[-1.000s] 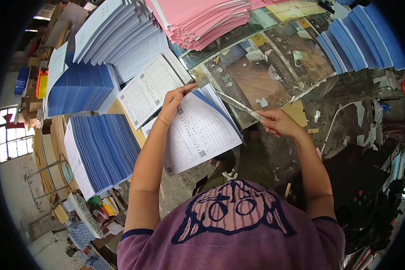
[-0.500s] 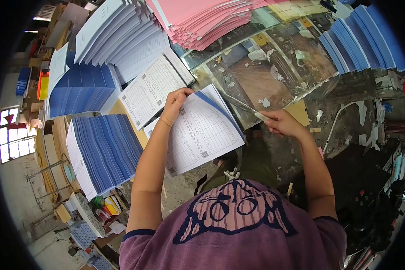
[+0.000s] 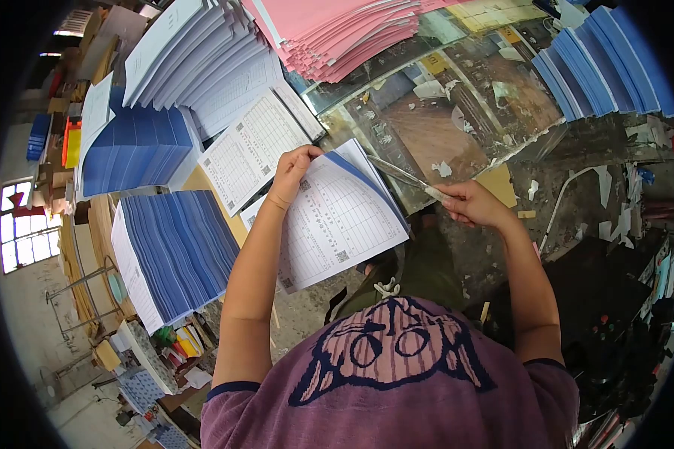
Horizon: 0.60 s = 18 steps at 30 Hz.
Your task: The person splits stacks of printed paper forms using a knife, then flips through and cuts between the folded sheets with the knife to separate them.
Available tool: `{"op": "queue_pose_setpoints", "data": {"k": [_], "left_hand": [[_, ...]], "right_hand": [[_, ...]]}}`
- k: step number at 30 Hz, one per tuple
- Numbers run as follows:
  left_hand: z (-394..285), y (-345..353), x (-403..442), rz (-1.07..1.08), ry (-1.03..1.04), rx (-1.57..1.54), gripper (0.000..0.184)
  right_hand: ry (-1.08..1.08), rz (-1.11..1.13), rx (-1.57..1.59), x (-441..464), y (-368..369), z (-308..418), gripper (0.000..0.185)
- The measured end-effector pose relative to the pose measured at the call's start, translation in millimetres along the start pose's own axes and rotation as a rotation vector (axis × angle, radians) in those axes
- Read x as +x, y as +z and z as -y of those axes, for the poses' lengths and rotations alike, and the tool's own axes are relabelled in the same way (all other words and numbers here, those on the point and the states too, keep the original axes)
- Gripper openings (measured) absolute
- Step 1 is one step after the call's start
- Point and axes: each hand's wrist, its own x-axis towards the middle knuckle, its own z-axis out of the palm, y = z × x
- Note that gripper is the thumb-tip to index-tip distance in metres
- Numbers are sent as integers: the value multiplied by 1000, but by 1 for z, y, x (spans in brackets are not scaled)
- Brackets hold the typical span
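Observation:
My left hand (image 3: 295,173) is closed on the top edge of a printed form booklet (image 3: 337,224), thumb above the paper. A blue sheet shows along the booklet's right side beneath the curved white top page. In my right hand (image 3: 468,203) is a knife (image 3: 431,192) with a pale handle. Its long thin blade points up and left, close to the booklet's upper right corner; whether it touches the paper I cannot tell. Just left of my left hand lies a stack of printed forms (image 3: 251,150).
Blue-edged booklet stacks (image 3: 176,251) stand at left, with fanned white booklets (image 3: 202,60) behind. Pink booklets (image 3: 337,34) are piled at the back, and more blue booklets (image 3: 603,63) at far right. Paper scraps lie on the glass-topped table (image 3: 427,127) and floor.

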Motion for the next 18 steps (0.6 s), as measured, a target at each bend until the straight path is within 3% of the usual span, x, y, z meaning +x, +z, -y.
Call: {"op": "queue_pose_setpoints", "data": {"k": [9,13,18], "left_hand": [[-5,9,0,15,-22,36,58],[6,21,7,-42,173,-16,58],[5,14,6,-33,143,-146,58]], "right_hand": [[24,-8,-95,5,5,-3,39],[-649,-50,-584,20,0,-30,41],[-348,-85,-478,18,-4,4,36]]}}
